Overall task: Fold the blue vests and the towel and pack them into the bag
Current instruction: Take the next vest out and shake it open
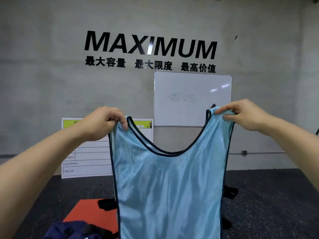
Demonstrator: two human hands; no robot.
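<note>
Our left hand (105, 121) pinches the vest's (170, 183) left shoulder strap, and our right hand (241, 114) pinches the right strap, so the vest hangs spread between them, above an orange mat (89, 213) and a dark blue bag (69, 230) on the dark floor (267, 204).

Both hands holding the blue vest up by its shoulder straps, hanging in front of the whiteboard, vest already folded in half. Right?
Not quite. In the head view the blue vest hangs unfolded at full width. The rest holds: the left hand and right hand each grip a shoulder strap, holding it up in front of the whiteboard.
</note>
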